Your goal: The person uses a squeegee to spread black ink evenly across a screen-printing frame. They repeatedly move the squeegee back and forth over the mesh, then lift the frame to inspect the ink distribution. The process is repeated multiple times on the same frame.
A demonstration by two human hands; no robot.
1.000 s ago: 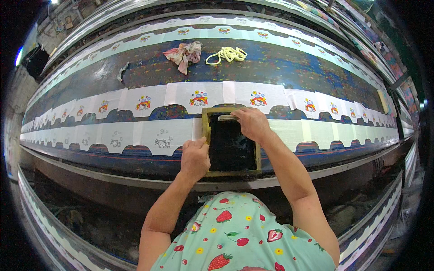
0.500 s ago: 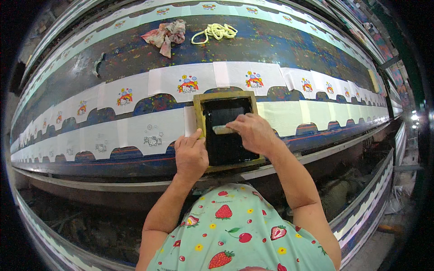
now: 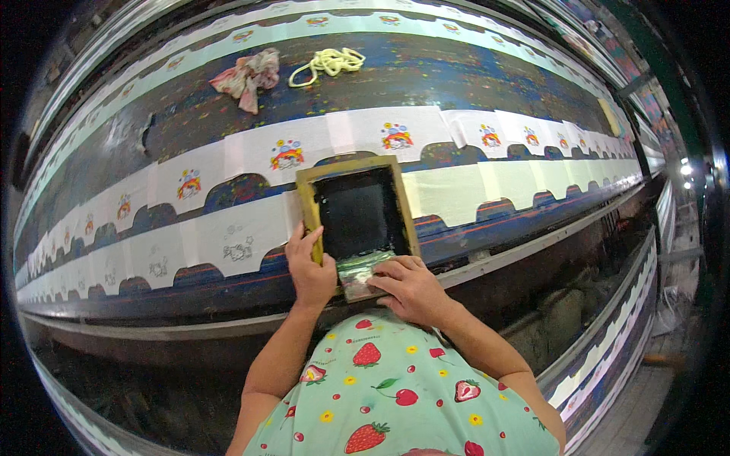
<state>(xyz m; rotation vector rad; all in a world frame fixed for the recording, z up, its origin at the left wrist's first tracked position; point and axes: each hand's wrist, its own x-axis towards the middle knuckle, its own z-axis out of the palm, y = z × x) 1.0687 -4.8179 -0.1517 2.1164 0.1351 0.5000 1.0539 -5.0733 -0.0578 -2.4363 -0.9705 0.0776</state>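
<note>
A screen-printing frame [image 3: 307,193] with yellowish wooden sides and black ink inside lies over the near row of white cloth pieces. My left hand [image 3: 309,267] is closed on its left side near the lower corner, fingers on the wood. At the frame's near end, my right hand [image 3: 409,287] is closed around a squeegee [image 3: 360,275], flat, pale and shiny. The squeegee lies across the inked area, its right part hidden under my fingers. Left of the frame, a cloth piece [image 3: 228,239] bears a black outline print.
Behind the frame runs a row of cloth pieces with colourful rainbow prints [image 3: 287,153]. A stained rag [image 3: 249,80] and a bundle of cream cord [image 3: 328,65] lie on the dark, paint-spotted table [image 3: 426,68]. A metal rail [image 3: 487,264] edges the table's near side.
My right hand has drawn the squeegee from mid-frame toward me, to the near end. My left hand stays on the frame's left side. The whole view has shifted and tilted slightly.
</note>
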